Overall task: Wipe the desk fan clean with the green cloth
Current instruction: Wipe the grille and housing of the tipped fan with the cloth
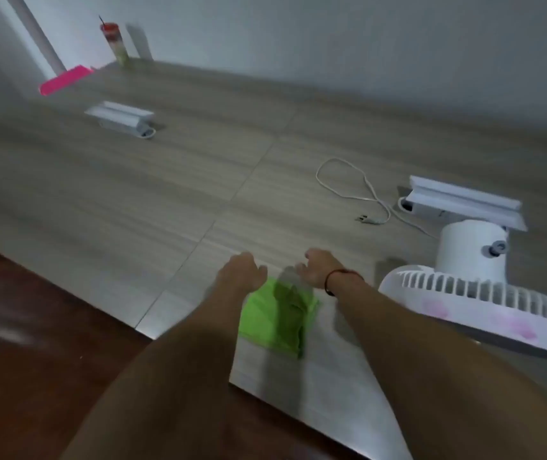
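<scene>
A folded green cloth (277,318) lies flat near the front edge of the wood-grain desk (166,180). My left hand (240,272) hovers at its upper left corner with the fingers curled down, my right hand (317,267) at its upper right corner. The image is blurred, so I cannot tell whether either hand grips the cloth. The white desk fan (471,277) lies tilted at the right, its grille with pink patches toward me and its base behind. Its white cord (361,190) curls on the desk beyond my right hand.
A white power strip or box (121,117) sits at the far left, a pink flat object (64,79) and a red-lidded tumbler (116,44) at the back left corner. The desk's front edge runs diagonally, with dark red floor (33,327) below it.
</scene>
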`<state>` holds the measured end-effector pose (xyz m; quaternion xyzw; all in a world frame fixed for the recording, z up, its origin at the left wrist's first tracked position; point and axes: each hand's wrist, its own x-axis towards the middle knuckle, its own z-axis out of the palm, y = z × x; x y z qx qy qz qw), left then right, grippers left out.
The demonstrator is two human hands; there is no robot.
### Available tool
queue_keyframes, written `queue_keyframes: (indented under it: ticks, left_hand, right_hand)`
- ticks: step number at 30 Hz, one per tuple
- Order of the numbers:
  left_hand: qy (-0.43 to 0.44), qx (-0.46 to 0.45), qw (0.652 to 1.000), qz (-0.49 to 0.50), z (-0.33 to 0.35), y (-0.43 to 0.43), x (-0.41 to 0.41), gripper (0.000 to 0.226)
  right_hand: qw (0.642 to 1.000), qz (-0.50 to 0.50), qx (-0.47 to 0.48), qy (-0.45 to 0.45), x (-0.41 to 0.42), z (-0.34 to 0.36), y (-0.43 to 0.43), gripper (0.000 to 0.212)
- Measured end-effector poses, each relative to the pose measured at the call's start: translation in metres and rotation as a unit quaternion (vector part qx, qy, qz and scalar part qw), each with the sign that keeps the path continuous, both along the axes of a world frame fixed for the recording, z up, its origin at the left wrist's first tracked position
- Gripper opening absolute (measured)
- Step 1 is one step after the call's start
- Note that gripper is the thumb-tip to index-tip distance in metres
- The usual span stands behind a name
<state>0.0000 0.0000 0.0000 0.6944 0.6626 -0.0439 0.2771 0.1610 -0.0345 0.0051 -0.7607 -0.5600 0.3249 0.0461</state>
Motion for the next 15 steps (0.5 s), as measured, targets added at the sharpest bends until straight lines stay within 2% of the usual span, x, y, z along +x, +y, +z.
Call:
queue_keyframes:
  ticks: [6,8,12,15]
  left_hand:
    - [0.014,-0.038,0.999,0.009,-0.053,-0.015,0.001,0.058]
    - [0.013,-0.017,1.0,0.015,-0.063,-0.015,0.001,0.057]
    - [-0.024,-0.043,0.997,0.065,-0.082,-0.018,0.0,0.059]
    - [-0.012,-0.072,0.997,0.033,-0.093,-0.015,0.0,0.054]
  right_hand:
    - [0.987,-0.1,-0.126,0.009,-0.004,-0.051,-0.025,0.058]
    - [0.983,-0.125,-0.133,0.004,-0.003,-0.06,-0.026,0.064]
    - [0.979,-0.163,-0.116,-0.024,-0.005,-0.072,-0.031,0.074]
    - [0.968,-0.219,-0.116,0.028,-0.003,-0.077,-0.03,0.083]
